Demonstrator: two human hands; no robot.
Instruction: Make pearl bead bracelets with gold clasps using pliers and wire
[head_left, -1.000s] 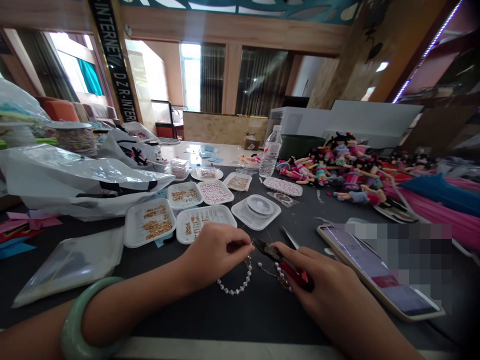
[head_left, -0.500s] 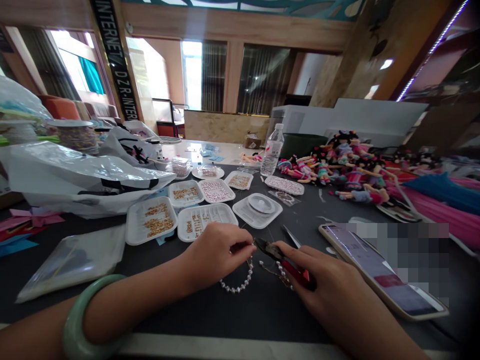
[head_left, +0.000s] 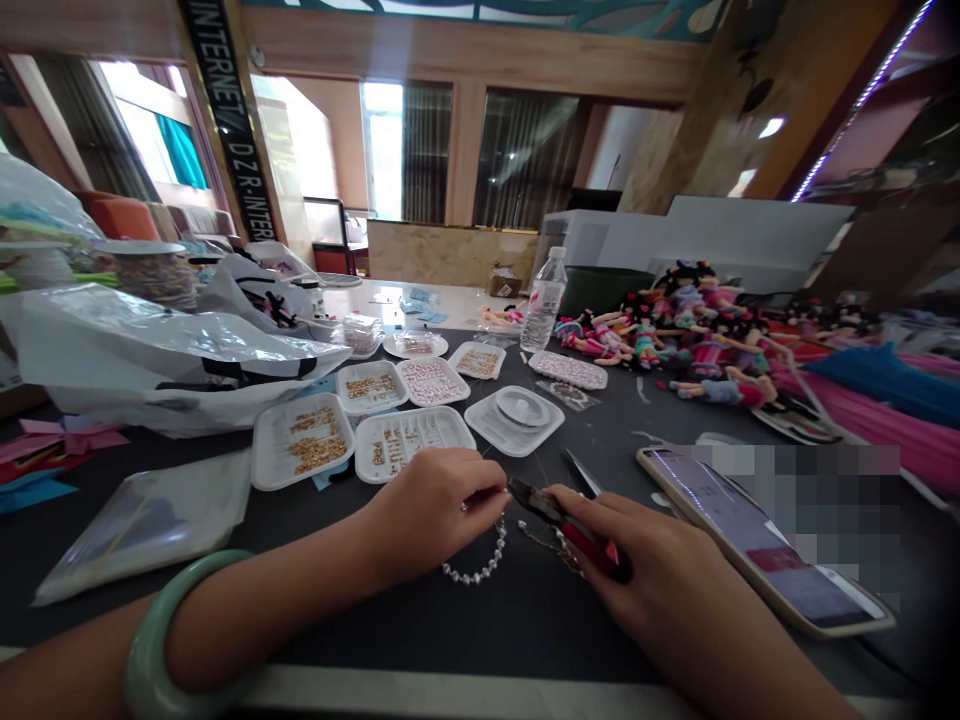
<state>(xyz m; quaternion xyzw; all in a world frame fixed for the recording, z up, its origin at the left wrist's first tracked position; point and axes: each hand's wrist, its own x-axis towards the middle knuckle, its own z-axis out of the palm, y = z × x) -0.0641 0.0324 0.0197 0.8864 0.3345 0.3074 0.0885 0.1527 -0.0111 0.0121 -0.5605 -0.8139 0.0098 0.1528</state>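
My left hand pinches one end of a beaded string, whose silvery-white beads curve down below my fingers. Red-handled pliers are gripped in my right hand, their dark jaws pointing left and nearly touching my left fingertips. Whether the jaws hold anything is too small to tell. Beneath the pliers a thin chain with a small bead at its end hangs beside more pale beads, partly hidden by my right hand. Pointed metal tweezers or scissors lie just behind my right fingers.
Ahead stand white trays with gold pieces, pink beads and a spool. A water bottle is behind them. A phone and dolls lie right; plastic bags lie left.
Both hands hold almost the same place and grip. The beaded string has shifted very slightly under my left hand.
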